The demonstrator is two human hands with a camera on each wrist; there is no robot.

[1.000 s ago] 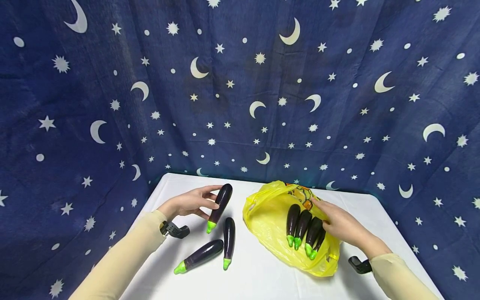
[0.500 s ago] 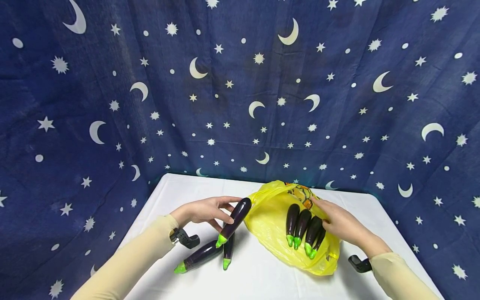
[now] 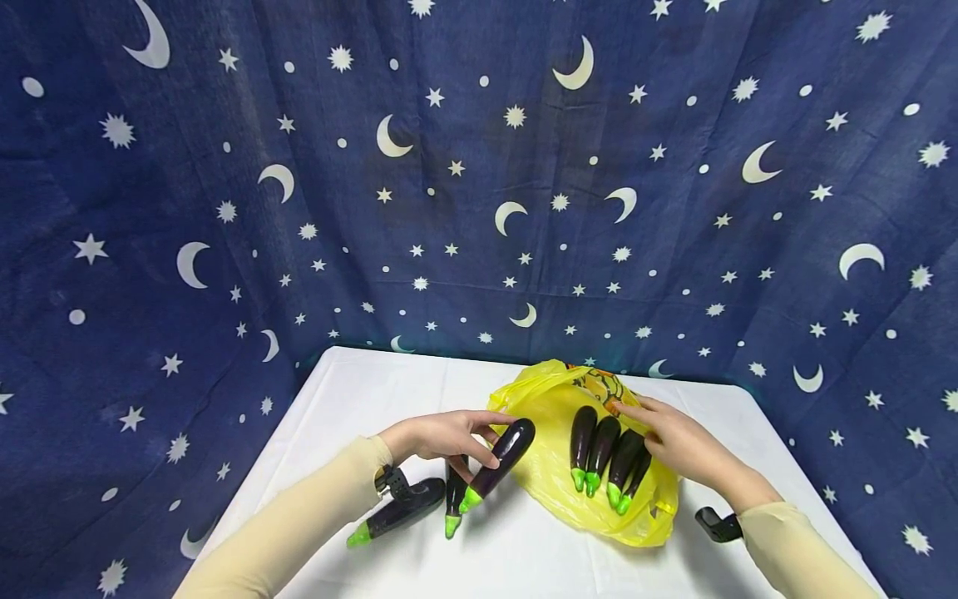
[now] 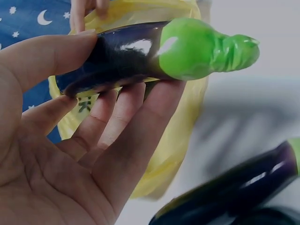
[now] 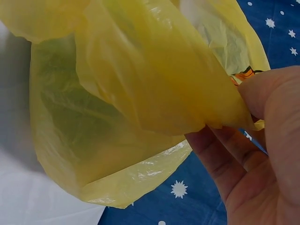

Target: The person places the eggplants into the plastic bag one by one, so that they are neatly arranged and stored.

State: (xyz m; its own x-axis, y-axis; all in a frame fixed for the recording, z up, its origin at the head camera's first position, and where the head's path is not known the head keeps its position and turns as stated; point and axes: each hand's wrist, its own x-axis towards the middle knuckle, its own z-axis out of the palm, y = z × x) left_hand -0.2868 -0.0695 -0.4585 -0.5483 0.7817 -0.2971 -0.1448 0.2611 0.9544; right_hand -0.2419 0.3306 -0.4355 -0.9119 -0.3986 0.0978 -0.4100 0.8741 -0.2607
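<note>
My left hand [image 3: 452,437] pinches a glossy dark eggplant [image 3: 506,456] with a bright green stem end, held at the left edge of the yellow plastic bag [image 3: 550,499]. In the left wrist view the thumb lies on one side of this eggplant [image 4: 131,51] and the fingers on the other. My right hand [image 3: 684,443] grips the bag's right rim, thumb and fingers on either side of the plastic [image 5: 150,75] in the right wrist view. Several eggplants [image 3: 602,445] lie side by side inside the bag, green ends toward me.
Two more eggplants lie on the white table [image 3: 389,378] below my left hand: one slanted eggplant [image 3: 407,507], and an upright-lying eggplant [image 3: 455,495] partly hidden by the hand and the held one. A dark blue curtain [image 3: 479,166] with moons and stars surrounds the table.
My left hand has carried the eggplant rightward and slightly toward me, from above the loose eggplants to the bag's left edge. The right hand stays on the bag's rim.
</note>
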